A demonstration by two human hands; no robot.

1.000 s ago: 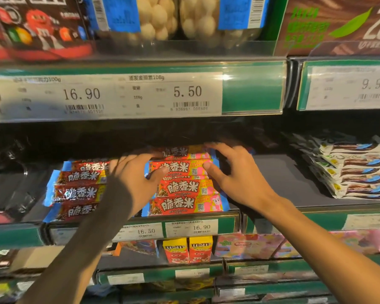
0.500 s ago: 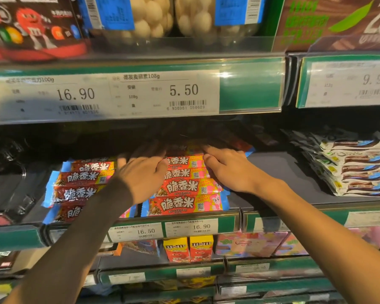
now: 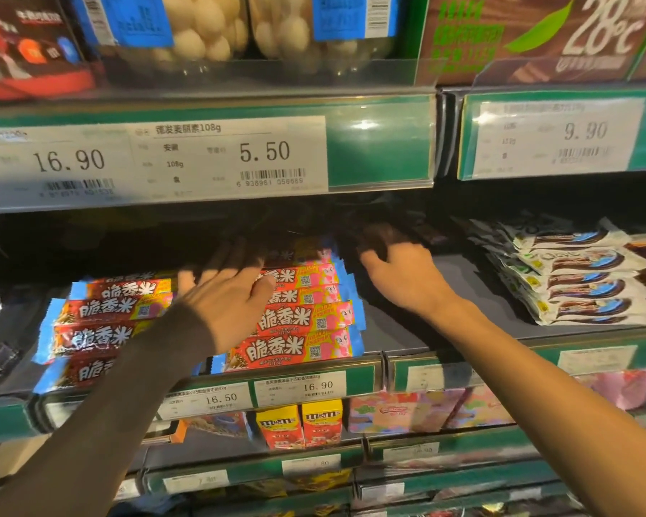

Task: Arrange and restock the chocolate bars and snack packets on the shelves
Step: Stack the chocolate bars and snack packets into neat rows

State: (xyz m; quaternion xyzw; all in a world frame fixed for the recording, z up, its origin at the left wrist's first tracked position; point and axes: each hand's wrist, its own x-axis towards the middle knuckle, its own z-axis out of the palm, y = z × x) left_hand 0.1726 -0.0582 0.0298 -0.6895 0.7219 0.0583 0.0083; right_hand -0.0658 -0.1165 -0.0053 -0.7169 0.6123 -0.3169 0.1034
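Two rows of red crispy-rice chocolate bars lie on the middle shelf (image 3: 459, 289): a left row (image 3: 101, 335) and a right row (image 3: 299, 322). My left hand (image 3: 224, 292) lies between them, its straight fingers reaching back over the right row's far bars. To the right of that row, my right hand (image 3: 399, 274) reaches deep into the shelf. Its fingers curl down in the dark at the back, and what they touch is hidden in shadow.
A stack of white-wrapped chocolate bars (image 3: 582, 285) fills the shelf's right end. The upper shelf's price strip (image 3: 381, 143) hangs just above my hands, with jars of pale balls (image 3: 202, 28) on top. Yellow candy boxes (image 3: 299, 423) and pink packets (image 3: 399, 410) sit on the shelf below.
Both hands have moved further back on the shelf. My right hand left the right side of the red bars and went back and right, its fingers now curled.
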